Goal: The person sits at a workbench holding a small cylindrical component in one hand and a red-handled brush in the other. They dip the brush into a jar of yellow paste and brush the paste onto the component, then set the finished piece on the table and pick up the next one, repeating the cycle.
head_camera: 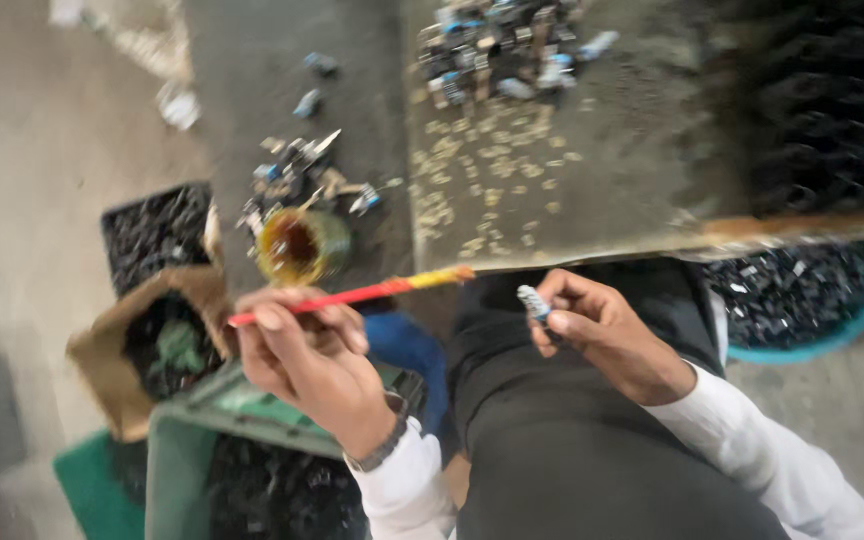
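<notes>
L hand (302,355) pinches a thin red/yellow brush stick (352,295), fingers closed on its red end. Stick's long axis runs up-right, yellow tip (452,273) ending just L of the R hand (602,335). R hand fingers closed on 1 small grey/blue part (533,302), held over the lap, below the worktable edge (572,250). Amber jar (297,245) sits above L hand, near it. Tip and part: near, not touching.
</notes>
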A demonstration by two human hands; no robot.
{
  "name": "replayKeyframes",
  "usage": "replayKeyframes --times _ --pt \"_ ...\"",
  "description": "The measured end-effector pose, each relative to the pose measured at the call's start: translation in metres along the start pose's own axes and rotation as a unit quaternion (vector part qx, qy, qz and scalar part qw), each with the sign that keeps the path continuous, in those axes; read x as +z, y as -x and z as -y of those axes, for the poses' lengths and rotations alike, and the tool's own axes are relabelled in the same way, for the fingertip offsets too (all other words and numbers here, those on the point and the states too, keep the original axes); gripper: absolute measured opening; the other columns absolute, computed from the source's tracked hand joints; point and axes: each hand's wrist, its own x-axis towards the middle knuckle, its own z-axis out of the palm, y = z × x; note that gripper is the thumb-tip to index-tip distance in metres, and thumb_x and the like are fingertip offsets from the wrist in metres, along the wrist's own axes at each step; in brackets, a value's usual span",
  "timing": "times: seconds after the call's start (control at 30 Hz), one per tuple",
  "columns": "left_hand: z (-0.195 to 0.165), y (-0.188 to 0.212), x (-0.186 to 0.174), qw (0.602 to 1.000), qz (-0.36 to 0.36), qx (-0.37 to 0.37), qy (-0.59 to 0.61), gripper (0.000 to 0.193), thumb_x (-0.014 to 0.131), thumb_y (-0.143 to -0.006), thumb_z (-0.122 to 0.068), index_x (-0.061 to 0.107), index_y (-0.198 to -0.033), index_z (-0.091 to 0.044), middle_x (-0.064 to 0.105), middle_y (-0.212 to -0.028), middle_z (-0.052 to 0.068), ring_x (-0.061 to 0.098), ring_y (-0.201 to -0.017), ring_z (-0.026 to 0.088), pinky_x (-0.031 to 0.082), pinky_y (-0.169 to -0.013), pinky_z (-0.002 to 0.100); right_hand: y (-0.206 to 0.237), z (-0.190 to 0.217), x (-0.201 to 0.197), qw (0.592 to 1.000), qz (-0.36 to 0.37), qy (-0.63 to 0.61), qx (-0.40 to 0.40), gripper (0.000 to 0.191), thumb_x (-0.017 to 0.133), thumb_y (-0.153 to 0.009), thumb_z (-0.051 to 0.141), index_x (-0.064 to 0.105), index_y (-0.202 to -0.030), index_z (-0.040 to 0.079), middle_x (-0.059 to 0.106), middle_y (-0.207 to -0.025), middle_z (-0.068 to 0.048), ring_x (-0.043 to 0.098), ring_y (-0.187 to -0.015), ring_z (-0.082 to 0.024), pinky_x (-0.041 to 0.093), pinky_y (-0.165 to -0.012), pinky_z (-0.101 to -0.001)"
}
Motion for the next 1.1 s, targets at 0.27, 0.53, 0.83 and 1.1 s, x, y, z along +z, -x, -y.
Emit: replayKeyframes --times 0.27,0.53,0.83,1.1 --pt "0.027 0.034 0.038 0.991 0.126 -0.037 0.001 0.032 0.061 -0.111 -0.031 0.056 -0.101 -0.001 0.057 -0.079 0.009 0.051 -0.059 0.014 0.039 -0.047 0.027 0.024 0.018 -0.013 0.997 -0.034 -0.009 -0.067 0.028 0.074 -0.095 0.027 0.059 -0.108 0.007 0.061 -0.092 -0.003 0.057 -0.083 -0.012 0.045 -0.077 -0.0281" --pt "0.035 0.044 0.039 0.99 0.135 -0.036 -0.033 0.032 0.059 -0.111 -0.031 0.056 -0.102 0.0 0.058 -0.082 0.01 0.052 -0.06 0.014 0.04 -0.049 0.027 0.034 0.022 -0.017 0.996 -0.055 -0.004 -0.07 0.027 0.074 -0.095 0.024 0.058 -0.107 0.006 0.061 -0.094 -0.003 0.058 -0.084 -0.012 0.046 -0.076 -0.0283" --pt "0.03 0.047 0.033 0.994 0.1 -0.048 -0.004 0.032 0.06 -0.11 -0.032 0.055 -0.102 -0.001 0.057 -0.08 0.01 0.049 -0.055 0.014 0.039 -0.049 0.027 0.038 0.016 -0.018 0.997 -0.054 -0.001 -0.054 0.024 0.072 -0.095 0.021 0.058 -0.106 0.005 0.061 -0.094 -0.003 0.059 -0.085 -0.013 0.047 -0.076 -0.0293" --pt "0.023 -0.009 -0.036 0.96 -0.124 0.215 -0.132 0.032 0.057 -0.116 -0.03 0.055 -0.103 -0.001 0.057 -0.083 0.009 0.047 -0.052 0.013 0.037 -0.047 0.026 0.056 0.001 -0.059 0.988 -0.138 0.042 -0.062 0.019 0.066 -0.096 0.015 0.058 -0.11 0.004 0.062 -0.095 -0.008 0.061 -0.089 -0.018 0.051 -0.083 -0.0341"
